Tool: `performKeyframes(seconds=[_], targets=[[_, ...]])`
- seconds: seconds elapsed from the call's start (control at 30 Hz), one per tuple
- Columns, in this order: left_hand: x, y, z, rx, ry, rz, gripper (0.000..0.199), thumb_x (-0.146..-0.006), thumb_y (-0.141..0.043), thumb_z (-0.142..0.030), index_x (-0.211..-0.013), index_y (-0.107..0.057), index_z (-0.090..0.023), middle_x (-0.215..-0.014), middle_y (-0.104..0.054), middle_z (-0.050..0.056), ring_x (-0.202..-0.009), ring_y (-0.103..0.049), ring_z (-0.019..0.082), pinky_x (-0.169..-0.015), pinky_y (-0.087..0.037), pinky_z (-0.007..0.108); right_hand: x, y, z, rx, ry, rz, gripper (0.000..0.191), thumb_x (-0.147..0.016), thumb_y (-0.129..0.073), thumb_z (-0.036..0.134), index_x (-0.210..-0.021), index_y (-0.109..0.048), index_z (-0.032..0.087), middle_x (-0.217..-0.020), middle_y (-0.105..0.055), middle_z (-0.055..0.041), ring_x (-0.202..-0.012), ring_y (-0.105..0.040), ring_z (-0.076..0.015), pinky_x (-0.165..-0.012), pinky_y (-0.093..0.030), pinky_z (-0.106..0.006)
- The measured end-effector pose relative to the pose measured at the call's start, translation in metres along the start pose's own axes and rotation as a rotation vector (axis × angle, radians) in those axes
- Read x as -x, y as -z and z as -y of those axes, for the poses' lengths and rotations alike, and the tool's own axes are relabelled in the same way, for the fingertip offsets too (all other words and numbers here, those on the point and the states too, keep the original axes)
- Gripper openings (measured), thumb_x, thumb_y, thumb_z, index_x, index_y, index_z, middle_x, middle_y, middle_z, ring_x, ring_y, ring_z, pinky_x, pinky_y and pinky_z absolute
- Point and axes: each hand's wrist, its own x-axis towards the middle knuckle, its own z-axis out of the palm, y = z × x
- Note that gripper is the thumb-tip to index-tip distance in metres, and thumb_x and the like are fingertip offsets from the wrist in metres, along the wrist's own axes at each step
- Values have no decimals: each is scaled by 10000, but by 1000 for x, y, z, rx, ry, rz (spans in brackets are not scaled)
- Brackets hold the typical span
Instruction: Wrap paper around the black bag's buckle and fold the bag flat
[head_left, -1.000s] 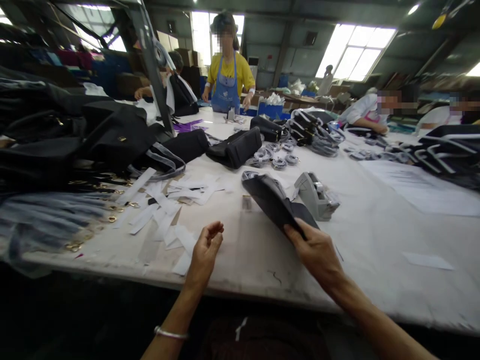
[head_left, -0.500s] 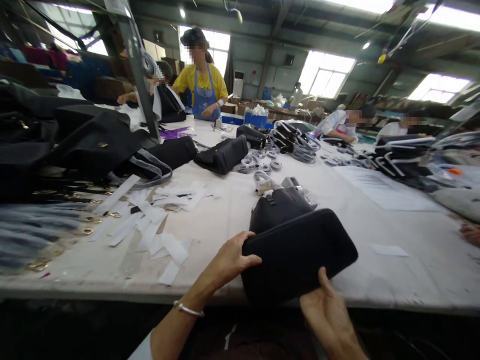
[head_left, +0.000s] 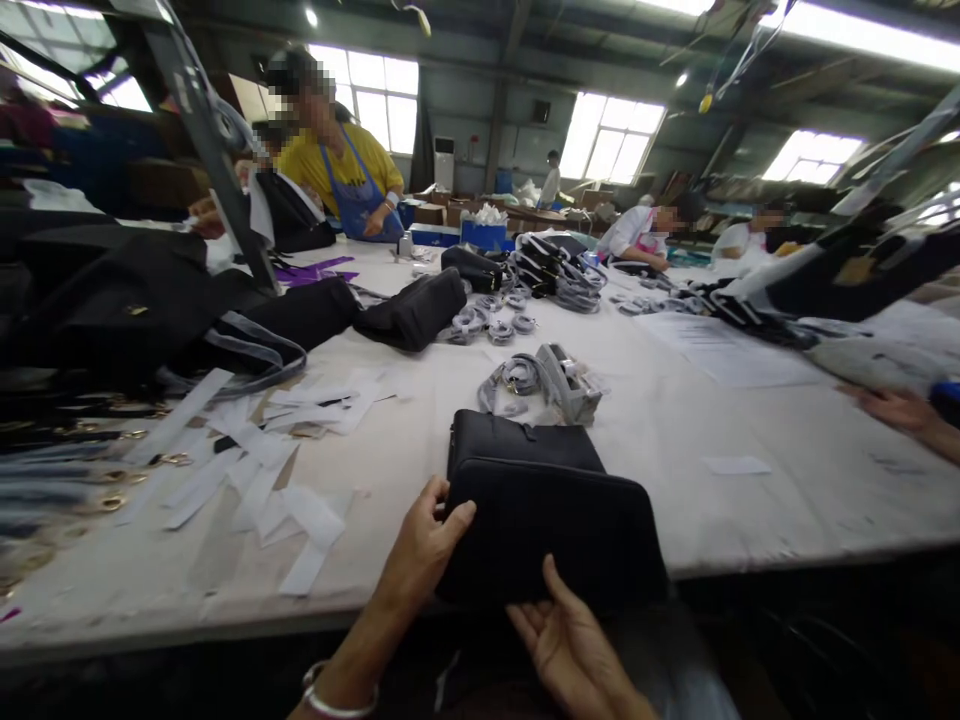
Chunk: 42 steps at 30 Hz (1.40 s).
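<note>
A black handbag (head_left: 555, 530) is tilted toward me at the table's front edge, its flat, smooth side facing up. My left hand (head_left: 427, 535) grips its left end, thumb on the face and fingers partly hidden behind. At the lower edge my right hand (head_left: 566, 635) holds the bag from below, thumb against the face and fingers under it. Just beyond the bag lie a coiled grey-wrapped strap (head_left: 517, 375) and a grey box-like holder (head_left: 570, 385) with small items in it.
White paper strips (head_left: 307, 520) are scattered left of the bag, near straps with gold hardware (head_left: 112, 490). Black bags (head_left: 412, 305) lie farther back. A metal post (head_left: 214, 150) rises at left. Someone's hand (head_left: 892, 405) reaches in at right; a person in a blue apron (head_left: 360, 190) stands across the table.
The bag has turned more level and sits lower and further left in view. My right hand has shifted left along its lower edge. The view has swung right; a black item has been lifted at right.
</note>
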Motion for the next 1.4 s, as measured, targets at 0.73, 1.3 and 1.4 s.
performKeyframes(seconds=[0.73, 1.3, 1.4], targets=[[-51, 65, 47, -258, 48, -198, 490, -848, -460, -607, -1081, -494, -177, -980, -627, 71, -805, -609, 191, -730, -456, 301, -88, -24, 98, 2226, 1312, -34, 508, -1029, -247, 525, -880, -624, 219, -799, -650, -55, -744, -584, -249, -728, -388, -378], [-123, 59, -10, -1273, 8, -163, 415, -898, -537, -460, -1190, -511, -166, -1072, -672, 142, -985, -644, 290, -784, -489, 371, -96, -34, 88, 2326, 1340, -81, 316, -1039, -356, 384, -858, -550, 213, -786, -573, -41, -754, -526, -245, -722, -340, -372], [-104, 33, -27, -1228, -343, -169, 421, -949, -470, -413, -1305, -478, -187, -1299, -594, 118, -1190, -560, 236, -961, -463, 361, -96, -35, 88, 2303, 1327, -75, 274, -1024, -410, 366, -866, -567, 207, -808, -570, -49, -778, -521, -250, -743, -367, -377]])
